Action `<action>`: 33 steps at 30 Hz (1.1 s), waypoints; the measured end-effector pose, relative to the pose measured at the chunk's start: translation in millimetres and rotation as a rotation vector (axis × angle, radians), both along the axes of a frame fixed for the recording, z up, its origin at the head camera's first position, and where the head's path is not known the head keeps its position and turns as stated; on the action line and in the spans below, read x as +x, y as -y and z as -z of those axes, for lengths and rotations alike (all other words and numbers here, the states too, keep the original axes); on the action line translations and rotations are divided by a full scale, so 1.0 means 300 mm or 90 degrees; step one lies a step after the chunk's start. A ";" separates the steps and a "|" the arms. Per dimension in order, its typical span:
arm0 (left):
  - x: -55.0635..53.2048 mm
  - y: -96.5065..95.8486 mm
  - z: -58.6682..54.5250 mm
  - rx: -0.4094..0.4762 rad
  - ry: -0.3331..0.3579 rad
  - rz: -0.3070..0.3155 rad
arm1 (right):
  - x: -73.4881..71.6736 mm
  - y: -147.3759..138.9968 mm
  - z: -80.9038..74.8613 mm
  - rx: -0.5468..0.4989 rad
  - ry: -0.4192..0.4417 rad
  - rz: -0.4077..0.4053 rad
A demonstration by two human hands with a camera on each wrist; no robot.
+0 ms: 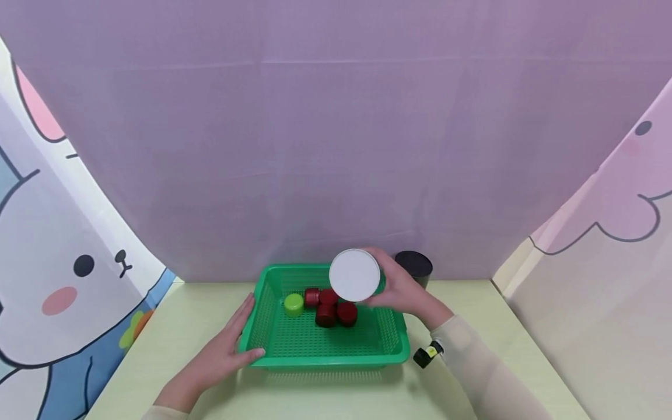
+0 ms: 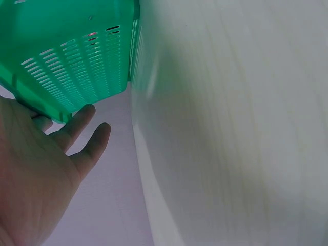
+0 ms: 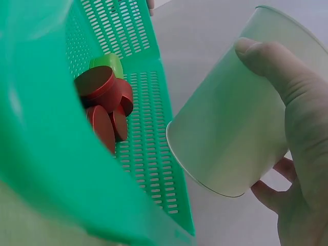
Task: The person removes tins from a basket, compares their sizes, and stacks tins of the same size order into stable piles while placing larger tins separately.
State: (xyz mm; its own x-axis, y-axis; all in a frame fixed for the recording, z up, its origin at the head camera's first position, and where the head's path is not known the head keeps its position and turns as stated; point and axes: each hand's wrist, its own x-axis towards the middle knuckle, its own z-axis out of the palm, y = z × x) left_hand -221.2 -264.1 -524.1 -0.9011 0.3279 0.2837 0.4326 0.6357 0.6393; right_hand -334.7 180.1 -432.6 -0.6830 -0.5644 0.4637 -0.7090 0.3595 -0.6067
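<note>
Partly hiding a black container (image 1: 415,264), the right hand (image 1: 401,287) grips white canister (image 1: 354,275); spread left hand (image 1: 224,350) touches basket (image 1: 325,361).

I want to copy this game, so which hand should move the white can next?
Probably the right hand: it already holds the white can. The left hand is busy at the left side of the green basket, farther from the can.

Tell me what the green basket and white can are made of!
Green basket: probably smooth, slightly shiny plastic, since its walls have neat slots. White can: maybe painted metal with a soft sheen, judging by thin rims, or stiff card.
</note>
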 end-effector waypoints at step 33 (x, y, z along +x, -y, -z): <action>0.017 -0.013 -0.023 -0.010 -0.009 -0.004 | 0.109 -0.281 0.027 -0.126 0.118 0.105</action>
